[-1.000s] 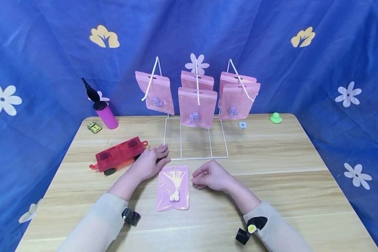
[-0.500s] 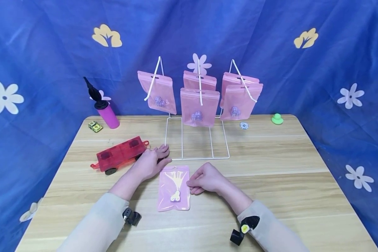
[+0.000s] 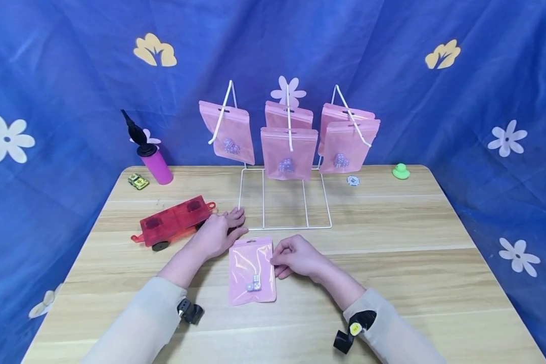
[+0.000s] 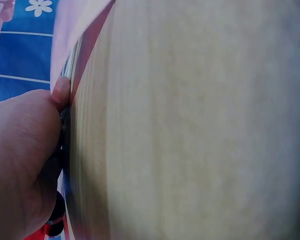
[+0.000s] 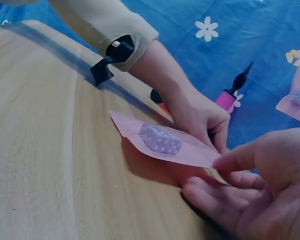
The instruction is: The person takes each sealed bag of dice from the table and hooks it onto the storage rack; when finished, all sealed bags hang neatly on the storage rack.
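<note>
A pink zip bag point(image 3: 252, 263) with purple white-dotted dice point(image 5: 160, 140) inside is tilted off the wooden table. My right hand point(image 3: 299, 257) pinches its right edge between thumb and fingers, which the right wrist view point(image 5: 260, 175) shows close up. On the front left corner of the white wire rack point(image 3: 282, 229) rests my left hand point(image 3: 216, 233), its fingers fairly straight. The left thumb point(image 4: 62, 92) lies close beside the bag's upper left edge; whether they touch I cannot tell.
Several pink bags point(image 3: 287, 151) hang from the rack's hooks. Left of the rack are a red toy trailer point(image 3: 175, 220), a purple and black hand pump point(image 3: 156, 167) and a small toy car point(image 3: 138, 181). A poker chip point(image 3: 353, 180) and green duck point(image 3: 401, 172) lie at right.
My right hand has moved left to the bag's edge and taken hold of it. The bag has tilted up and its dice show differently. The left hand stays on the rack.
</note>
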`<act>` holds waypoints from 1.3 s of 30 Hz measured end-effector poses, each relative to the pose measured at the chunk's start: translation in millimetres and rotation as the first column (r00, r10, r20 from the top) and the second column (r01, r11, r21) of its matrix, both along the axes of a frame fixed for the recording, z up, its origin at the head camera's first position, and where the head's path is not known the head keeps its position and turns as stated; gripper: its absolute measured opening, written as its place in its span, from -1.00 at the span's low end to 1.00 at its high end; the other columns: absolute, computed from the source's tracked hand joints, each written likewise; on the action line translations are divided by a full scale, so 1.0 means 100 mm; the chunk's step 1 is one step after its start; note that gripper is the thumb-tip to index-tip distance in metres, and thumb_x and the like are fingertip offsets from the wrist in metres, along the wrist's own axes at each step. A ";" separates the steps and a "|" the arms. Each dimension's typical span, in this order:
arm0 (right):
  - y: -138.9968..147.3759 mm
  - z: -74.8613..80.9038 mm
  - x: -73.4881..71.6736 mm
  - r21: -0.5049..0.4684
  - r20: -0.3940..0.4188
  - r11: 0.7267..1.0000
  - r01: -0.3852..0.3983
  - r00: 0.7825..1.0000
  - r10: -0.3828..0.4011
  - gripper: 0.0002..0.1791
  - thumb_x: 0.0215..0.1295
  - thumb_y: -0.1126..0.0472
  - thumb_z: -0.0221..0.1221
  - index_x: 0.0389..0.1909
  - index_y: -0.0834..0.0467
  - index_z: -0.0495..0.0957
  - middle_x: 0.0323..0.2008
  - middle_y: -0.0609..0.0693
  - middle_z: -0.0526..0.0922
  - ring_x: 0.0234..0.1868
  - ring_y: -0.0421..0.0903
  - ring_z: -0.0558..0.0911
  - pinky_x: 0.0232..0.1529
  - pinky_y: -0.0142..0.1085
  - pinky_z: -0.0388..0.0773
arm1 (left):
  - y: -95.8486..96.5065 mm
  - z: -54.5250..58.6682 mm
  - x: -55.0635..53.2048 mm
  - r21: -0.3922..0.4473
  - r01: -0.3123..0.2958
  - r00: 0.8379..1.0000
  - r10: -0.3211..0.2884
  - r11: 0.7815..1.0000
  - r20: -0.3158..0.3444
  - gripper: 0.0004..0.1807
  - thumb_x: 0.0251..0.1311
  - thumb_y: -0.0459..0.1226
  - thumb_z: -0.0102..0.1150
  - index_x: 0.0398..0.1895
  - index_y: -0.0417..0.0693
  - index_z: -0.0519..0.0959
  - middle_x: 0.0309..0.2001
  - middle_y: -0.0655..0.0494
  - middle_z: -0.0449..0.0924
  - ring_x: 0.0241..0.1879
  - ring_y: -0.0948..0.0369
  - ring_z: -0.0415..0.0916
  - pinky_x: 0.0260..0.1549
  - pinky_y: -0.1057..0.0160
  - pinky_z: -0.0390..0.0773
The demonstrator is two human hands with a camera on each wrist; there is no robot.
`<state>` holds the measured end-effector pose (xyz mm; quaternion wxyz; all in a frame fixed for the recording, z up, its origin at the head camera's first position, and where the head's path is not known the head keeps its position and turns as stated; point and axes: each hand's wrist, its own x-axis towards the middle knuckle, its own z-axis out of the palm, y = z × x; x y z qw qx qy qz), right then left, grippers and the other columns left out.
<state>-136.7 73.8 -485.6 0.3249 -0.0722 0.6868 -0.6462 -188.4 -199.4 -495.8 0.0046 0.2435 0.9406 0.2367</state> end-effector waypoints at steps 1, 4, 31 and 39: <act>0.00 0.00 0.00 -0.020 0.009 1.000 0.000 1.000 0.000 -0.95 0.39 0.47 0.25 -0.25 0.42 0.58 -0.45 0.19 0.74 -0.49 -0.08 0.75 -0.38 -0.22 0.77 | 0.00 0.00 0.00 -0.002 0.000 1.000 0.000 1.000 -0.002 -0.48 0.45 -0.15 0.34 0.32 -0.30 0.60 0.42 -0.18 0.46 0.46 -0.08 0.35 0.41 -0.18 0.32; 0.00 0.01 -0.01 -0.059 0.033 0.998 0.007 0.999 -0.006 -0.95 0.42 0.49 0.19 -0.19 0.43 0.51 -0.43 0.19 0.73 -0.47 -0.07 0.75 -0.33 -0.18 0.78 | -0.02 -0.02 0.00 -0.001 0.003 1.000 -0.003 1.000 -0.011 -0.49 0.44 -0.17 0.35 0.31 -0.32 0.61 0.41 -0.20 0.47 0.46 -0.08 0.36 0.41 -0.19 0.32; 0.19 0.16 -0.04 -0.108 -0.047 0.993 -0.039 0.998 0.034 -0.84 0.34 0.52 0.32 -0.11 0.52 0.67 -0.28 0.23 0.79 -0.32 -0.03 0.81 -0.17 -0.11 0.78 | -0.01 0.01 0.01 -0.003 0.019 1.000 -0.019 1.000 -0.022 -0.51 0.44 -0.24 0.29 0.31 -0.35 0.59 0.40 -0.24 0.47 0.44 -0.15 0.37 0.40 -0.20 0.34; 0.33 0.47 -0.16 -0.043 -0.231 0.999 0.018 0.972 -0.028 -0.83 0.33 0.49 0.34 -0.11 0.48 0.69 -0.28 0.14 0.78 -0.26 -0.07 0.78 -0.05 0.00 0.74 | -0.02 -0.01 0.02 0.033 0.024 0.997 -0.021 0.999 -0.075 -0.61 0.39 -0.30 0.31 0.24 -0.25 0.69 0.32 -0.30 0.52 0.32 -0.30 0.46 0.34 -0.28 0.40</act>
